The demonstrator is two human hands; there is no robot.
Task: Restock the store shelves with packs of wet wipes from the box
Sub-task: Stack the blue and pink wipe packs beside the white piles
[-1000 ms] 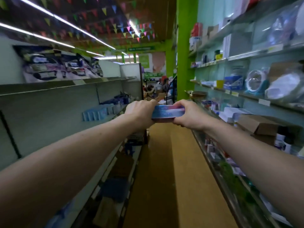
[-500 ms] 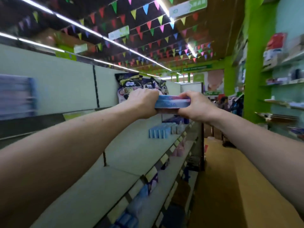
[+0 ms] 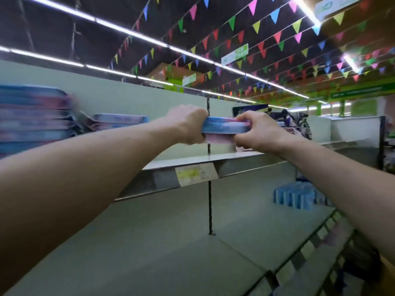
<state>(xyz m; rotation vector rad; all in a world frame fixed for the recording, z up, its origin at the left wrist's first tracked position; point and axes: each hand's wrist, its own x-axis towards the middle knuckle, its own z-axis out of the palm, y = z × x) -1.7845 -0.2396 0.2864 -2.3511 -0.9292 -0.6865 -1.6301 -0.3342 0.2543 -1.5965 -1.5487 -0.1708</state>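
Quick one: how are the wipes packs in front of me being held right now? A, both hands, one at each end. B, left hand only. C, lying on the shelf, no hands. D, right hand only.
A: the left hand and the right hand each grip one end of the wipes packs.

view: swung left, aisle to shelves | wipes pack [image 3: 224, 127]: now before upper shelf [image 3: 245, 165]

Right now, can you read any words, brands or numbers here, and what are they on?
Nothing reads clearly.
Held packs of wipes: print blurred.
Yellow shelf label: too small and blurred.
Hanging ceiling signs: pale marks, unreadable.
Green banner: white lettering, too small.
Dark bags: white script, illegible.
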